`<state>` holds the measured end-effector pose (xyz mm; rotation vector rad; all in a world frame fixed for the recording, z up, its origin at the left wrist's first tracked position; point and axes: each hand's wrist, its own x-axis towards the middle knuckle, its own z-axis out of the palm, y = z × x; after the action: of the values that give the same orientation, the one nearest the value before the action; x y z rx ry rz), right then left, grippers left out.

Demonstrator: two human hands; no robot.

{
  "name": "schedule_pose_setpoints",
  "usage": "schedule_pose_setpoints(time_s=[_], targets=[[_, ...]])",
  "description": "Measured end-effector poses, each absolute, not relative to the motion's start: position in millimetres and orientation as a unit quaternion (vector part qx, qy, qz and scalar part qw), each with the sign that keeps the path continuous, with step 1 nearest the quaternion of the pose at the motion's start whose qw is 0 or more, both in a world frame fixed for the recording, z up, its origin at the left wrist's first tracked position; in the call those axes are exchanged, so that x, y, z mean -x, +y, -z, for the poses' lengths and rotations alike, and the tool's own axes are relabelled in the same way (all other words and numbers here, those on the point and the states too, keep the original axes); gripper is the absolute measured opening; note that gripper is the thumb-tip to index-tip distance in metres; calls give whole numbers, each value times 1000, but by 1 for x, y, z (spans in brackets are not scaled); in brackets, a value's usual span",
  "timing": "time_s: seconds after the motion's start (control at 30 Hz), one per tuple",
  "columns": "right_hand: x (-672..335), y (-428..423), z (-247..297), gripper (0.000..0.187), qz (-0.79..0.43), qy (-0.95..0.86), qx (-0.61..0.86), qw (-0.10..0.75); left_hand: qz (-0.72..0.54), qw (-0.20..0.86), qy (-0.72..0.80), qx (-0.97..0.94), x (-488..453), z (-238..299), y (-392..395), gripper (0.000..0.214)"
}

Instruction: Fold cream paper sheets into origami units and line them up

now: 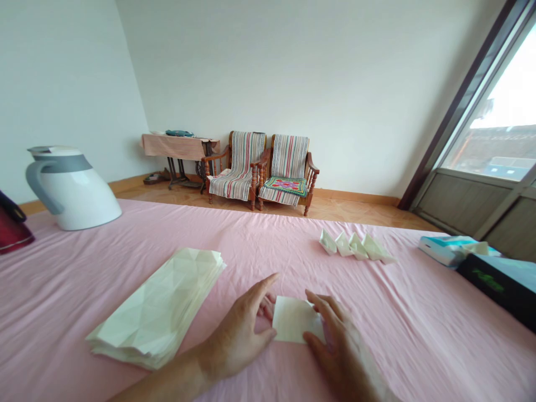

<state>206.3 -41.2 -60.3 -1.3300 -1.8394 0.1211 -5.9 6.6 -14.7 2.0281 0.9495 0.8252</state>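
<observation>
A small folded white paper (293, 319) lies flat on the pink tablecloth (268, 251) near the front edge. My left hand (240, 332) rests at its left side, thumb and fingers pressed against the paper's edge. My right hand (339, 343) holds its right side, thumb under the lower corner and fingers over the upper one. A stack of creased white paper sheets (161, 307) lies to the left of my hands. Several folded white paper boats (355, 245) stand in a row farther back on the right.
A white kettle (71, 187) stands at the back left, with a dark red object (12, 229) at the left edge. A tissue box (452, 248) and a black box (500, 285) sit at the right. Two wooden chairs (262, 170) and a side table (180, 146) stand by the far wall.
</observation>
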Motion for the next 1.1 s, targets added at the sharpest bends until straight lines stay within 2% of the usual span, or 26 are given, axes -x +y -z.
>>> schedule_pose_setpoints(time_s=[0.2,0.37,0.53,0.77,0.87,1.0,1.1], targets=[[-210,-33,62,53,-56,-716,558,416,-301,399,383,-777,0,13,7,95],[-210,-18,42,56,-82,-763,520,375,-296,390,378,-785,1,13,5,94],[-202,-13,23,38,-110,-789,485,361,-288,388,376,-791,1,12,4,92],[-200,-12,25,23,-136,-780,512,333,-296,381,382,-788,1,15,4,86],[-200,-13,23,15,-127,-775,508,353,-291,380,382,-791,0,9,4,70],[-199,-17,16,19,-89,-770,481,409,-269,344,365,-822,1,-1,2,32],[-198,-24,9,18,-46,-792,426,435,-282,300,333,-848,2,-2,2,23]])
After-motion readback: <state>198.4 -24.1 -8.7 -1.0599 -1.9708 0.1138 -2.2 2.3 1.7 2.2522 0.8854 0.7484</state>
